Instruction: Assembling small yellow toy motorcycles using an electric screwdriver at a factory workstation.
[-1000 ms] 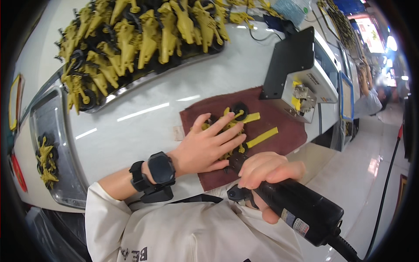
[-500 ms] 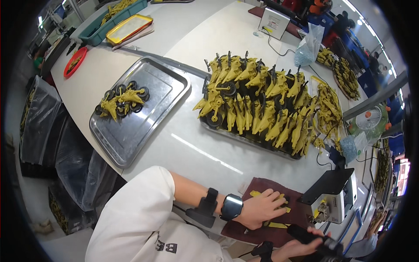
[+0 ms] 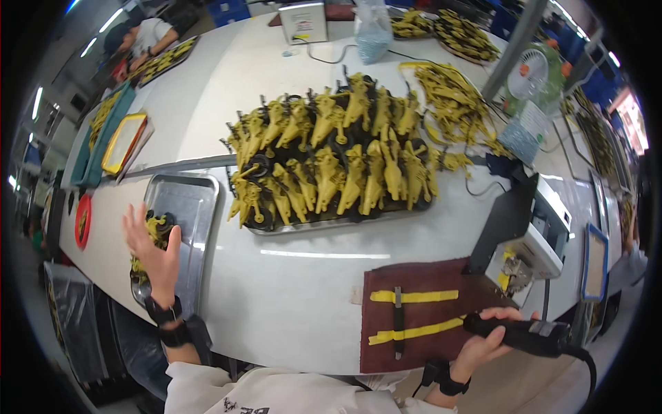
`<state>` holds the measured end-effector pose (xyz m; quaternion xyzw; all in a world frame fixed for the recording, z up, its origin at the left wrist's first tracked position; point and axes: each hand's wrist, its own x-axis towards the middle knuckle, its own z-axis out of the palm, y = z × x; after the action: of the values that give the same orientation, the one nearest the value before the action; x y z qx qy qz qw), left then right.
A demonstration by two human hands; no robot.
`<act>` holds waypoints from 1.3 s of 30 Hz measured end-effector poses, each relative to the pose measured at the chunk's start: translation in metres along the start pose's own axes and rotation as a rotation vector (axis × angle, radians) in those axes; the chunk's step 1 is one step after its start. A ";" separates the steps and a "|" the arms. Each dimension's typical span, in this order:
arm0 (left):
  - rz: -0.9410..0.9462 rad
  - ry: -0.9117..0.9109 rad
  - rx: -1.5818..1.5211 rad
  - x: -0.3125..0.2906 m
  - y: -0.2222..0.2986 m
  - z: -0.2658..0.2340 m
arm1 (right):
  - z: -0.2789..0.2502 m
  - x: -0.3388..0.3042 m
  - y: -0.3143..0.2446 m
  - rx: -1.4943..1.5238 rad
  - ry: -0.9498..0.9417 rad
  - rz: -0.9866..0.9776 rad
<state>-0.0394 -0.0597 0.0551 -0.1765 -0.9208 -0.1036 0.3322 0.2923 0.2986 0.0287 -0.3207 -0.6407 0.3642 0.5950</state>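
Note:
My left hand (image 3: 157,259), fingers spread and holding nothing, is over a metal tray (image 3: 200,207) at the left. Partly hidden behind it are a few yellow toy motorcycle bodies (image 3: 160,226) with black wheels; I cannot tell whether my fingers touch them. At the lower right, my right hand (image 3: 483,348) is closed around a black electric screwdriver (image 3: 520,336) with a cord. Its tip points left over a maroon cloth (image 3: 434,359). Two yellow strips (image 3: 427,297) are on the cloth, and a narrow dark bar (image 3: 398,321) crosses them.
A second tray (image 3: 331,226) is packed with rows of yellow toy motorcycles (image 3: 324,179). A screw feeder (image 3: 534,241) stands right of the cloth. Behind are loose yellow parts (image 3: 455,103), a fan (image 3: 527,72) and a bag of blue pellets (image 3: 372,41). A co-worker (image 3: 148,38) sits far left.
My left hand has left the cloth and moved to the left tray, opening its fingers. The view has swung left. The right hand still grips the screwdriver.

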 end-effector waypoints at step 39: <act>1.014 -1.003 -1.013 -0.060 0.273 -0.012 | -0.011 0.012 0.017 0.119 0.109 0.041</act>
<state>0.1183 0.1715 0.0454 -0.7157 -0.6123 -0.2502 -0.2242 0.3021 0.3191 0.0206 -0.3171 -0.5780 0.3955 0.6395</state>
